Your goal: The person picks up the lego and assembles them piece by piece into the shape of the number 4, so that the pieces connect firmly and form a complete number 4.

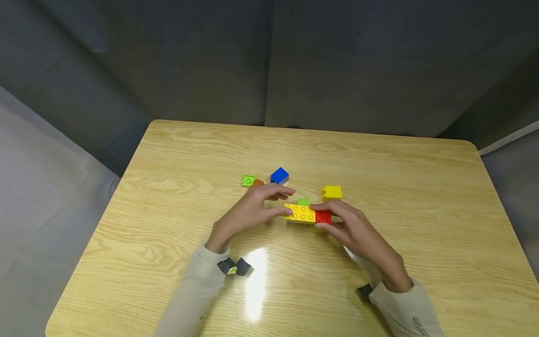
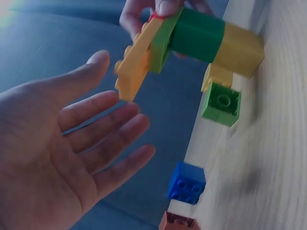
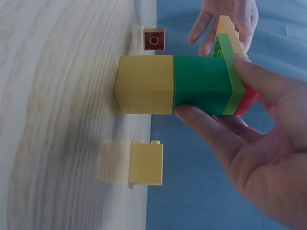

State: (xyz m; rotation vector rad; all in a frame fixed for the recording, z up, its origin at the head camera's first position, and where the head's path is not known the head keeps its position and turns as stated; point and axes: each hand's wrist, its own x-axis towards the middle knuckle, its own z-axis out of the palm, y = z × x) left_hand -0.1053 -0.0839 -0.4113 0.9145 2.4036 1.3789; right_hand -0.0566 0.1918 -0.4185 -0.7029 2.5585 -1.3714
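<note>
A stack of toy building bricks rises from the table, gripped near its top by my right hand (image 1: 355, 229). In the right wrist view, its lowest part is a yellow block (image 3: 146, 85), followed by a dark green block (image 3: 201, 85) and a light green plate (image 3: 236, 91). A long yellow studded brick (image 1: 302, 214) and a red brick (image 1: 323, 217) lie side by side on top. The yellow one juts out towards my left hand (image 2: 62, 139), whose fingers are extended and spread, with the thumb close by the brick's end.
Behind the stack lies a loose green brick (image 2: 221, 103). A blue brick (image 1: 280, 176), a light green piece (image 1: 248, 180) and a brown brick (image 1: 258, 183) are farther back on the left. Another yellow brick (image 1: 332, 193) stands behind my right hand on the wooden table (image 1: 168, 196).
</note>
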